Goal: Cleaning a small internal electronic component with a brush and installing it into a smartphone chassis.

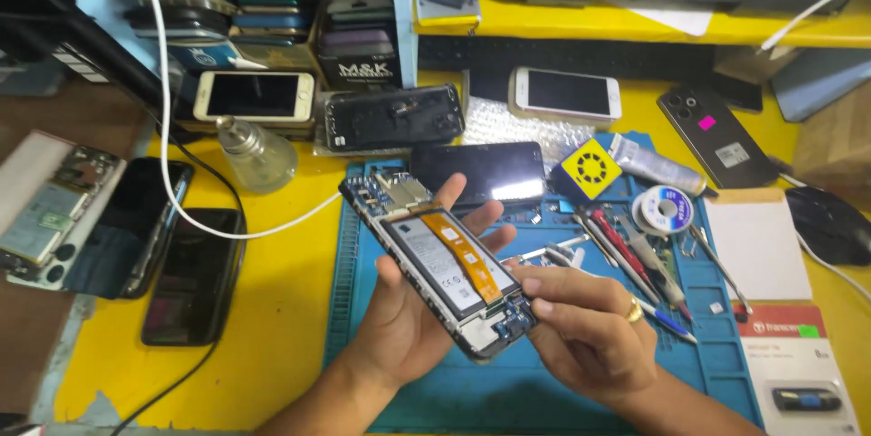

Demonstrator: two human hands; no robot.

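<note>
My left hand cradles an opened phone from beneath, its back off, showing a white battery, an orange flex ribbon and circuit boards. The phone lies tilted over the blue work mat. My right hand, with a gold ring on one finger, pinches the phone's lower end near the small board, thumb and forefinger closed on its edge. Whether a small tool sits between those fingers cannot be told.
Screwdrivers and tweezers lie on the mat's right side beside a solder reel and a yellow block. Several phones ring the yellow table; a glass bottle and a white cable sit at the left. A black mouse is at the right.
</note>
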